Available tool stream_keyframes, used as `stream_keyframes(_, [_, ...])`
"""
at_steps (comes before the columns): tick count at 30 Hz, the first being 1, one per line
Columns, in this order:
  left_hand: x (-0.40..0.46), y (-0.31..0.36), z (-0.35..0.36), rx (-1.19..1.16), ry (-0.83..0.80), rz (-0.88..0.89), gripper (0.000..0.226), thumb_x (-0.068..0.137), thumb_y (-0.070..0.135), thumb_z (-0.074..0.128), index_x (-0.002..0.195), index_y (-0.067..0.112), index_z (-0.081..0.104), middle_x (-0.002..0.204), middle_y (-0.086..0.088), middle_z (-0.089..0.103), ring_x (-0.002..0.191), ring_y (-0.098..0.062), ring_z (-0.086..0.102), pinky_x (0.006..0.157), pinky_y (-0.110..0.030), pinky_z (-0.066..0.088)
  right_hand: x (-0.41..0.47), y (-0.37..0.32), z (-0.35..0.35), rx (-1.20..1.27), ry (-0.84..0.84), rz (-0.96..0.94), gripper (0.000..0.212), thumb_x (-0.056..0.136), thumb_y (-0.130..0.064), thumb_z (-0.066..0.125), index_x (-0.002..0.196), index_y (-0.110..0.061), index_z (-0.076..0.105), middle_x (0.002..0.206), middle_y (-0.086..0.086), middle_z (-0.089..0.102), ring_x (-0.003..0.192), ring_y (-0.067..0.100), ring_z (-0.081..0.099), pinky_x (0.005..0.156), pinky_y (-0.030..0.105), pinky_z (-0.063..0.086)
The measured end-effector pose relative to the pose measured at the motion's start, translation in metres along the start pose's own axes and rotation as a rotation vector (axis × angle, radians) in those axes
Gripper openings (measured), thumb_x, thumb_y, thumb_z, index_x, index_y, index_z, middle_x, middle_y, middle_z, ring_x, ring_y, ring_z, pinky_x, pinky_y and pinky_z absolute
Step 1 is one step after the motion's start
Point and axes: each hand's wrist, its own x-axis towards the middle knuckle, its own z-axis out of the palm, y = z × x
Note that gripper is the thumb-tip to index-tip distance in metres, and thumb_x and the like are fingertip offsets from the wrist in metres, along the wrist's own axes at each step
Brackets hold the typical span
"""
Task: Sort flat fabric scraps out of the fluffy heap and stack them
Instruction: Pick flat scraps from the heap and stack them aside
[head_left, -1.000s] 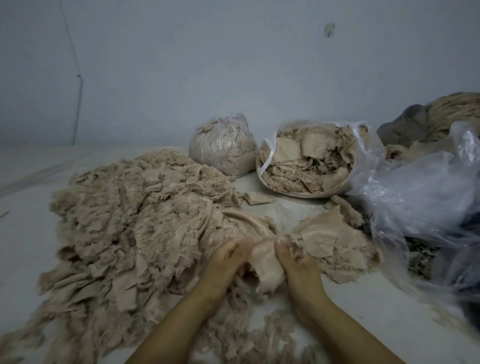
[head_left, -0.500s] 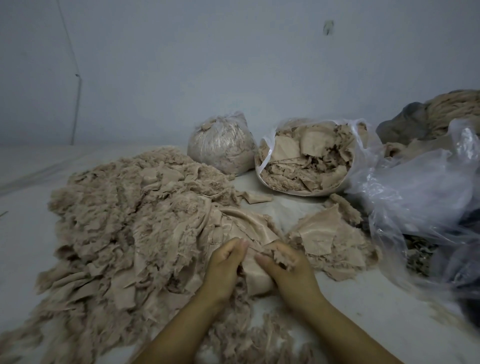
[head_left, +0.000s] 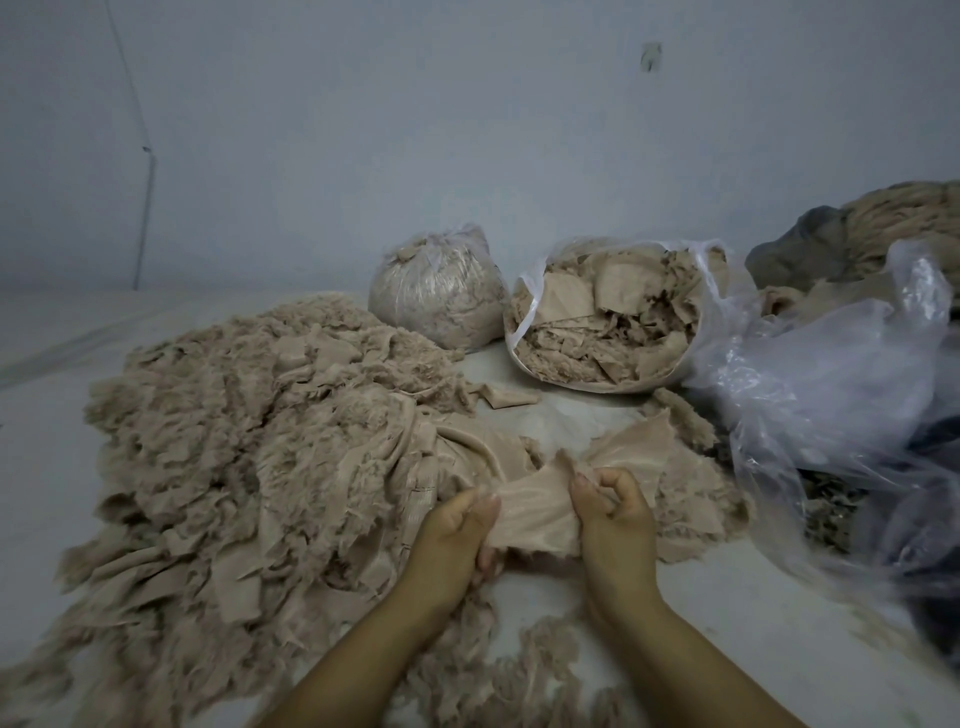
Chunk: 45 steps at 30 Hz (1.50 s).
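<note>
Nearest to us there's loose fluff (head_left: 498, 670) scattered on the pale floor (head_left: 753, 623) between the forearms. Just past that, both hands are pinching one flat beige scrap (head_left: 535, 512): left hand (head_left: 454, 535) curled closed on its left edge, right hand (head_left: 610, 512) pinching the right edge, with the piece pulled fairly taut between them, a little off the floor.

I'd say the trick here is to keep it stretched and give it a shake so the fuzz clinging to the edges drops off, then lay it flat, not bunched, on the stack of scraps (head_left: 670, 457) just past the right hand. Keep the corners from folding under or the stack goes lumpy.

To the left and farther back sits the big fluffy heap (head_left: 249, 441), plenty of flat bits still poking out. At the far side are a tied bag (head_left: 436, 296) and an open bag (head_left: 608, 322) of scraps, with crumpled plastic (head_left: 831, 374) to the right.
</note>
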Motion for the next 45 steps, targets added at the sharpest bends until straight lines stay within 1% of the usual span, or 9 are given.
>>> stream_keyframes(8, [-0.002, -0.004, 0.001, 0.247, 0.074, 0.114, 0.033, 0.098, 0.026, 0.042, 0.067, 0.016, 0.046, 0.042, 0.008, 0.046, 0.04, -0.003, 0.04, 0.045, -0.019, 0.034, 0.0, -0.002, 0.0, -0.121, -0.066, 0.024, 0.028, 0.093, -0.021, 0.058, 0.066, -0.016, 0.054, 0.054, -0.011, 0.051, 0.054, 0.007, 0.046, 0.052, 0.02, 0.04])
stream_keyframes(17, [0.004, -0.001, 0.004, 0.056, 0.142, -0.021, 0.035, 0.098, 0.025, 0.046, 0.067, 0.01, 0.053, 0.038, 0.005, 0.037, 0.034, -0.008, 0.031, 0.041, -0.022, 0.029, 0.038, -0.038, 0.002, -0.331, -0.055, -0.199, 0.02, 0.087, -0.026, 0.066, 0.069, -0.035, 0.065, 0.065, -0.027, 0.064, 0.062, -0.01, 0.056, 0.055, 0.004, 0.039])
stream_keyframes(22, [0.006, 0.001, -0.007, -0.032, 0.239, -0.075, 0.042, 0.097, 0.03, 0.046, 0.06, 0.011, 0.046, 0.036, 0.001, 0.034, 0.032, -0.009, 0.027, 0.036, -0.02, 0.029, 0.068, -0.052, -0.014, -0.413, 0.027, -0.199, 0.015, 0.087, -0.033, 0.067, 0.071, -0.032, 0.067, 0.073, -0.013, 0.068, 0.071, 0.007, 0.061, 0.06, 0.021, 0.045])
stream_keyframes(26, [0.005, 0.001, -0.015, 0.116, 0.269, -0.067, 0.039, 0.095, 0.033, 0.051, 0.062, 0.013, 0.044, 0.044, 0.002, 0.036, 0.038, -0.01, 0.027, 0.042, -0.025, 0.027, 0.084, -0.058, -0.034, -1.138, 0.029, -0.278, 0.027, 0.091, -0.029, 0.06, 0.113, -0.014, 0.061, 0.113, 0.011, 0.06, 0.109, 0.031, 0.051, 0.09, 0.039, 0.039])
stream_keyframes(29, [0.005, 0.002, -0.011, 0.116, 0.235, -0.109, 0.02, 0.091, 0.019, 0.059, 0.074, 0.009, 0.054, 0.048, 0.002, 0.045, 0.039, -0.012, 0.035, 0.046, -0.026, 0.031, 0.053, -0.05, -0.019, -1.028, -0.055, -0.487, 0.016, 0.089, -0.018, 0.06, 0.105, -0.016, 0.063, 0.102, 0.004, 0.058, 0.1, 0.023, 0.051, 0.082, 0.029, 0.035])
stream_keyframes(34, [-0.003, 0.018, -0.005, -0.21, 0.047, -0.111, 0.021, 0.097, 0.015, 0.048, 0.082, 0.0, 0.053, 0.06, -0.011, 0.059, 0.047, -0.021, 0.057, 0.045, -0.025, 0.046, -0.001, -0.019, 0.014, -0.597, -0.539, 0.247, 0.042, 0.093, -0.042, 0.055, 0.073, -0.008, 0.069, 0.069, 0.01, 0.07, 0.055, 0.02, 0.062, 0.051, 0.03, 0.049])
stream_keyframes(40, [0.001, 0.01, -0.027, 0.887, 0.18, 0.463, 0.024, 0.092, 0.021, 0.058, 0.114, 0.014, 0.063, 0.117, 0.004, 0.063, 0.114, -0.01, 0.053, 0.101, -0.02, 0.035, 0.018, -0.01, 0.02, -0.72, -0.251, -0.118, 0.011, 0.086, -0.029, 0.065, 0.085, -0.018, 0.061, 0.076, -0.005, 0.062, 0.07, 0.009, 0.058, 0.061, 0.019, 0.042])
stream_keyframes(43, [0.008, -0.002, -0.027, 1.248, -0.124, 0.438, 0.051, 0.091, 0.025, 0.05, 0.141, 0.019, 0.04, 0.142, 0.004, 0.044, 0.138, -0.014, 0.029, 0.118, -0.029, 0.004, 0.033, -0.006, 0.023, -0.951, -0.419, -0.222, 0.031, 0.089, -0.02, 0.06, 0.12, -0.019, 0.056, 0.108, 0.0, 0.057, 0.097, 0.016, 0.058, 0.083, 0.024, 0.045])
stream_keyframes(45, [0.009, -0.005, -0.028, 1.387, -0.149, 0.335, 0.047, 0.089, 0.021, 0.043, 0.136, 0.024, 0.044, 0.131, 0.004, 0.049, 0.128, -0.016, 0.036, 0.111, -0.023, 0.009, 0.034, -0.001, 0.023, -1.123, -0.525, -0.269, 0.036, 0.09, -0.017, 0.056, 0.126, -0.017, 0.054, 0.118, 0.004, 0.056, 0.108, 0.022, 0.057, 0.092, 0.03, 0.045])
